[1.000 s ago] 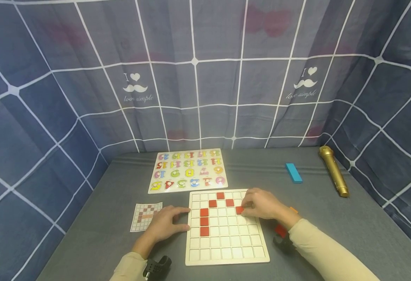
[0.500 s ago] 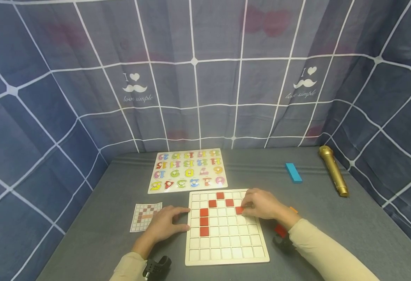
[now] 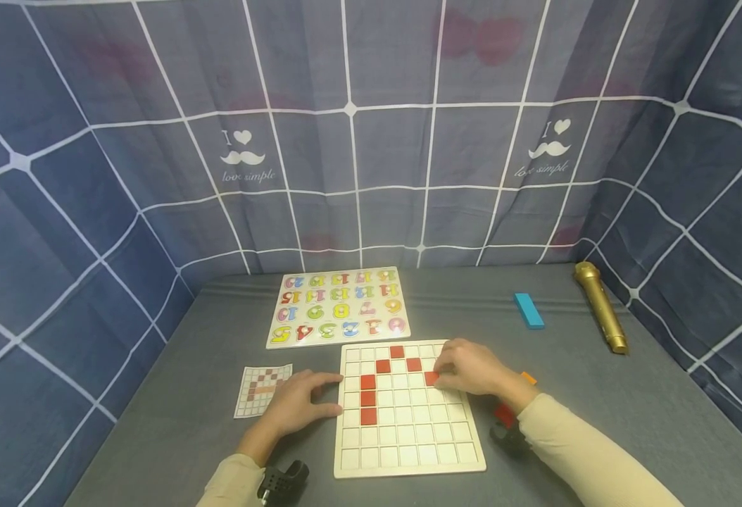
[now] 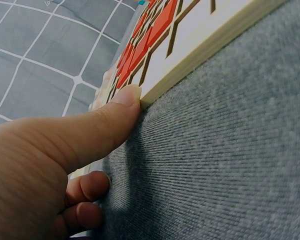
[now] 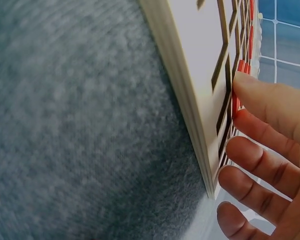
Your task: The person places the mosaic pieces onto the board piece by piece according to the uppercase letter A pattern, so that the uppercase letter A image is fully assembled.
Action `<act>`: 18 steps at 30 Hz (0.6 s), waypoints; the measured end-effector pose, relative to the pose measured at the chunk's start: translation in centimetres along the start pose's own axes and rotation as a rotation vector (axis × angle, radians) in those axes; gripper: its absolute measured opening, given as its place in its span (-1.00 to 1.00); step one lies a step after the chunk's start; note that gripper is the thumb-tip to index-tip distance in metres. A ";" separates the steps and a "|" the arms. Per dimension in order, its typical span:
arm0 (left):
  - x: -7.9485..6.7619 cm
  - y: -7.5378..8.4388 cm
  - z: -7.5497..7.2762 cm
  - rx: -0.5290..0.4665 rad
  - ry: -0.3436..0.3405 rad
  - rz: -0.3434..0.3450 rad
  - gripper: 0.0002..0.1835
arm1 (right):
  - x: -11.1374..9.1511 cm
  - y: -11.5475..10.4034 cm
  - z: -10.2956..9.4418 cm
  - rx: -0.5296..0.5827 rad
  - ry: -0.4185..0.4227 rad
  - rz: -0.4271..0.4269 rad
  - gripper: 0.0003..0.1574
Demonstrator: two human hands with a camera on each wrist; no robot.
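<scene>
A pale wooden grid board (image 3: 409, 458) lies flat on the grey cloth, with several red square tiles (image 3: 368, 398) set in its cells. My right hand (image 3: 469, 370) is over the board's right side, thumb and index finger pinching a red square tile (image 5: 235, 102) at one of the cells. The other right fingers are loosely bent, as the right wrist view shows. On the opposite side, my left hand (image 3: 295, 405) rests at the board's left edge. Its thumb (image 4: 117, 112) touches the corner of that edge, and the fingers are relaxed.
A printed pattern card (image 3: 253, 405) lies partly behind my left hand. Beyond the board sits a number puzzle (image 3: 339, 306). A blue block (image 3: 529, 311) and a gold microphone-like cylinder (image 3: 602, 310) are at the back right. Red pieces (image 3: 505, 415) and an orange piece (image 3: 529, 378) show beside my right forearm.
</scene>
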State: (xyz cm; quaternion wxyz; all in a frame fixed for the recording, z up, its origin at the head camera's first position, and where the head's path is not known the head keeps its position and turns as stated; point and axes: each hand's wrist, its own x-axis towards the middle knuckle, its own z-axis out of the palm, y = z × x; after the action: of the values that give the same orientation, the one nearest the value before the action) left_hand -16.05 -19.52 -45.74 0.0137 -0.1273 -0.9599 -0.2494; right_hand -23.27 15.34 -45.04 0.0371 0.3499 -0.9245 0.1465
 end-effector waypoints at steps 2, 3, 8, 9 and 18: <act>0.0 0.0 0.0 -0.002 -0.005 -0.012 -0.42 | 0.0 0.0 0.0 0.000 0.001 0.006 -0.80; 0.0 0.1 0.0 -0.005 -0.005 -0.015 -0.42 | 0.0 0.1 0.1 0.002 0.002 0.007 -0.80; 0.0 0.1 0.0 -0.016 -0.008 -0.019 -0.42 | -0.1 0.0 0.0 0.027 -0.006 0.006 -0.75; -0.1 0.1 0.0 -0.018 -0.007 -0.017 -0.42 | -0.2 0.0 -0.1 0.034 -0.009 0.005 -0.74; 0.1 -0.1 0.0 -0.018 -0.013 -0.014 -0.42 | -3.6 3.4 -2.5 0.057 0.110 0.106 -0.69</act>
State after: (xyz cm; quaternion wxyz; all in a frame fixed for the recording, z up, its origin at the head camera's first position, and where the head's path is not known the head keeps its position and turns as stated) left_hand -16.14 -19.65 -45.77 0.0044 -0.1224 -0.9586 -0.2571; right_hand -22.84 20.82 -44.08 0.0700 0.2930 -0.9337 0.1933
